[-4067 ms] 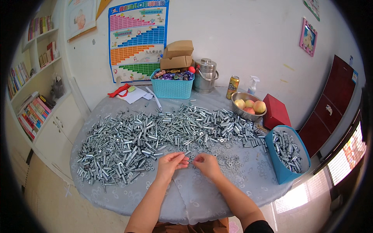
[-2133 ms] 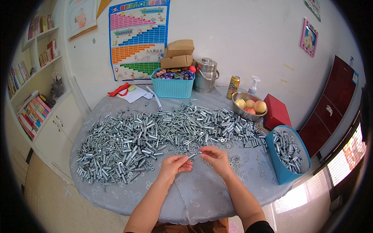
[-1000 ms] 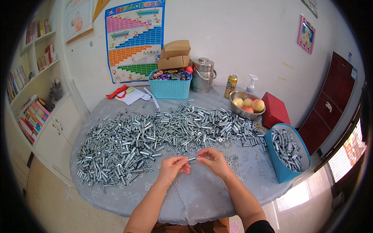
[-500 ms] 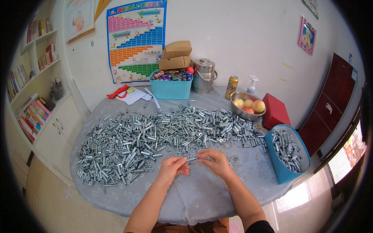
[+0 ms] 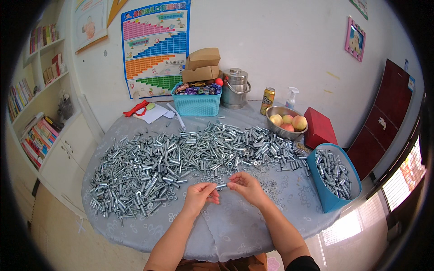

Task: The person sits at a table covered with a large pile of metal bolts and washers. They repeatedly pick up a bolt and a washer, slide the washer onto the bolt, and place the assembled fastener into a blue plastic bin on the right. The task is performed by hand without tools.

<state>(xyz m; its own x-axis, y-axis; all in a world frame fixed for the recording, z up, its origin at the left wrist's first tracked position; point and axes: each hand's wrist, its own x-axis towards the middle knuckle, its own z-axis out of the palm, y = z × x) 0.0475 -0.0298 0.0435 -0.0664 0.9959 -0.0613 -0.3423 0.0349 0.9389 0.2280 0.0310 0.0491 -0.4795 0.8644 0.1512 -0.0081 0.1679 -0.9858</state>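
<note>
Between my two hands, over the near middle of the table, is a short silvery metal sleeve anchor (image 5: pixel 221 185), lying nearly level. The thumb and fingers of my left hand (image 5: pixel 201 197) pinch its left end. At its right end, my right hand (image 5: pixel 247 188) has thumb and forefinger pressed together; a small part there is too tiny to make out. Just beyond my hands spreads a wide heap of metal sleeves and bolts (image 5: pixel 149 167). Loose washers and nuts (image 5: pixel 270 187) lie scattered close to my right hand.
A blue bin (image 5: pixel 334 205) full of metal anchors stands at the right edge of the table (image 5: pixel 235 235). Behind the heap are a steel bowl (image 5: pixel 289 132) of fruit, a red box (image 5: pixel 320 128), a can (image 5: pixel 267 101), a steel pot (image 5: pixel 235 88) and a light-blue basket (image 5: pixel 196 106).
My right fingers have shifted slightly left along the anchor's right end. My left hand keeps its pinch almost unmoved. The whole view has shifted slightly.
</note>
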